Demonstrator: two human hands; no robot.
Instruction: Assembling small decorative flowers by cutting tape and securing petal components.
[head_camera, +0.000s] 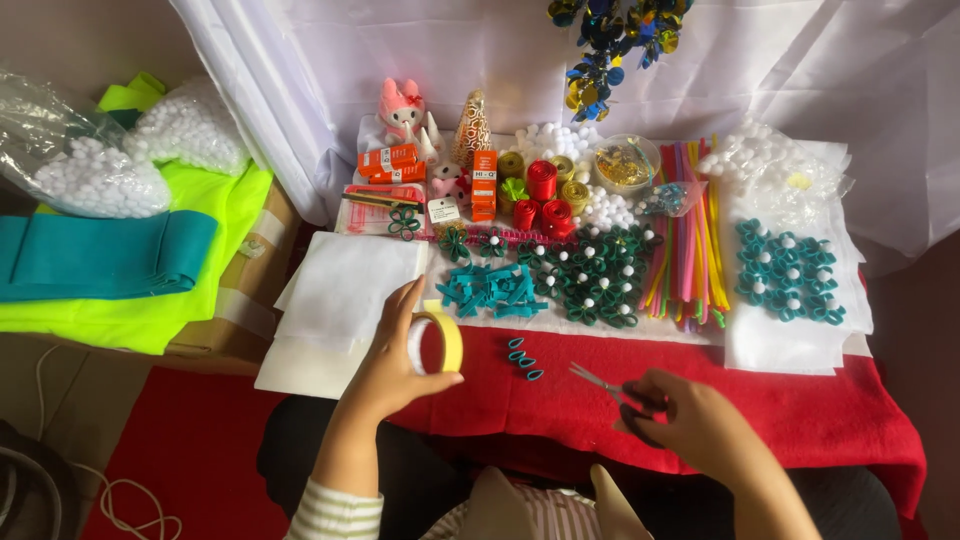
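Now | left hand (388, 368) grips yellow tape roll (441, 342) | right hand (690, 418) holds scissors (610, 388) | red cloth (800, 400)

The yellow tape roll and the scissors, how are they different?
The yellow tape roll is a round ring in the left hand; the scissors are long and pointed, in the right hand. The tape roll is bright yellow, while the scissors have silvery metal blades and dark handles. The tape roll is held upright on edge, while the scissors lie low with blades slightly open. Both are held above the red felt cloth.
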